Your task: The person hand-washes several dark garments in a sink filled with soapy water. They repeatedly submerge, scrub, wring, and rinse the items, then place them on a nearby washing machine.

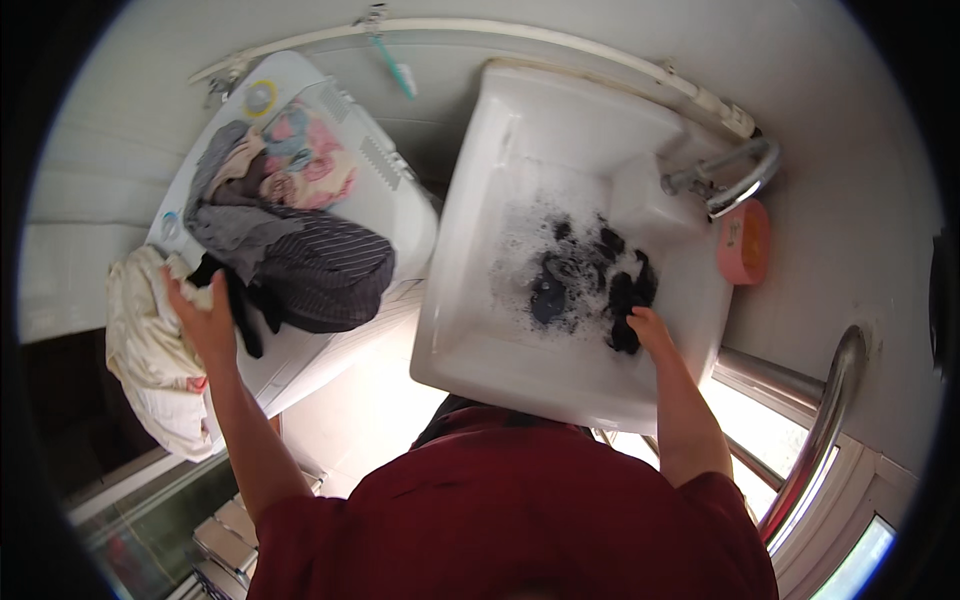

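My right hand [651,330] grips the lower end of a wet black cloth [624,300] in the white sink [465,300]. Soapy, dark water [550,296] with foam lies around the cloth. Off to the left, my left hand [202,307] is spread, thumb and fingers apart, over a cream cloth [146,322] and beside a black garment [244,319]; whether it touches either cannot be told. A dark striped garment [337,262], a grey cloth [236,232] and a pink floral cloth [311,169] are heaped on the white washing machine [405,225].
A metal faucet [746,180] reaches over the sink's right rim. Beside it, a pink soap holder [744,244] is on the wall. A white pipe [510,28] runs behind, with a green toothbrush [394,66] hanging from it. A metal rail [825,405] stands at the lower right.
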Demonstrator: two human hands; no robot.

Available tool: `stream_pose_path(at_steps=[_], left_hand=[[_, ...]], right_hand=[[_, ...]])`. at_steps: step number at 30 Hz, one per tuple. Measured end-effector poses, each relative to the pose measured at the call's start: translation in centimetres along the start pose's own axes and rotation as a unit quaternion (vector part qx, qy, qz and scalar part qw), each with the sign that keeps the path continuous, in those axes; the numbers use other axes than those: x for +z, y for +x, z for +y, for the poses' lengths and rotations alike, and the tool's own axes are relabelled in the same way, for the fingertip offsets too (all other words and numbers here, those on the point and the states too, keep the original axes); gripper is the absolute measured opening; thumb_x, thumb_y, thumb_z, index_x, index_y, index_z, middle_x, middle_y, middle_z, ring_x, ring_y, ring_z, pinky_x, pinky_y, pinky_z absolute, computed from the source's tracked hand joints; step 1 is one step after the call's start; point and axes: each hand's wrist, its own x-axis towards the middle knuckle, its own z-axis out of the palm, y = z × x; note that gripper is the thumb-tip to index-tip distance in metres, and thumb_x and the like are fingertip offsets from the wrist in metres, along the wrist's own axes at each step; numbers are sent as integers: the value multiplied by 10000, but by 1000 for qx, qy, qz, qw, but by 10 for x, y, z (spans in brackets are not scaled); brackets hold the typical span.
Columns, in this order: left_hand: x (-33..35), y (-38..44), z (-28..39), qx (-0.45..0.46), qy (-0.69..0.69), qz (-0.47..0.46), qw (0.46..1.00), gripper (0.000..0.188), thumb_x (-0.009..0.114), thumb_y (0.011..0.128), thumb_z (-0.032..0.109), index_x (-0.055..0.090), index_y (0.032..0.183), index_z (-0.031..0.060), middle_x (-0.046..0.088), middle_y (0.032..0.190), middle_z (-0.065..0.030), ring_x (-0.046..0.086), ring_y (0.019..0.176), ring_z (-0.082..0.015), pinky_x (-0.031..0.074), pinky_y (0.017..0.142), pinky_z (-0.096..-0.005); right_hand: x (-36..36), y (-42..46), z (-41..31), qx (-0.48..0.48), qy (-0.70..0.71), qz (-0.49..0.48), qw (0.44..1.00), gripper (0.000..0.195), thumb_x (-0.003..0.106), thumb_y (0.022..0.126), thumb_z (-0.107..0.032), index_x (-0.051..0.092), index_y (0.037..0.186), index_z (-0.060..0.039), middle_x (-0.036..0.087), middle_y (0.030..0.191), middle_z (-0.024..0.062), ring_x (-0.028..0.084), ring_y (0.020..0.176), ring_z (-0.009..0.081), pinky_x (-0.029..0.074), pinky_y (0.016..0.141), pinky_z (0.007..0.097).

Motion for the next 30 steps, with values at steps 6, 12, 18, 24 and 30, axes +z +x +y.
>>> stream_pose_path(at_steps=[6,12,18,24,30], left_hand=[[13,-40,82,300,-54,-72,950,352,579,824,-21,535,1172,-7,552,1204,-173,537,1122,-306,447,913,-382],[73,-91,143,310,-186,-346,866,248,640,769,26,632,1017,49,652,966,-128,625,874,-297,488,768,-370],[148,-133,164,253,-164,-561,771,368,627,822,167,559,1168,63,605,1079,-151,565,1019,-333,454,857,-375],[233,-175,222,296,-179,-647,680,872,736,722,276,239,1407,64,347,1382,-201,365,1263,-355,354,1026,-405],[327,-232,257,300,-207,-622,693,1263,826,571,466,16,1449,56,107,1478,-238,152,1373,-366,240,1111,-418]], right_hand=[[47,7,-30,14,-93,54,994,959,732,689,-373,217,1428,-43,398,1366,238,412,1251,340,335,1035,378],[73,-15,-38,-16,-290,-273,917,878,720,644,-362,362,1363,-7,492,1277,251,484,1178,363,402,970,363],[-14,-79,-116,-39,118,-94,988,611,678,726,-285,505,1246,-14,611,1047,139,587,939,226,466,788,305],[-87,-190,-219,-144,385,21,911,403,661,815,-226,555,1158,-42,619,877,30,575,670,89,420,493,213],[-137,-256,-308,-321,479,82,813,370,581,863,-224,533,1174,-29,604,1021,97,590,900,196,485,738,330]])
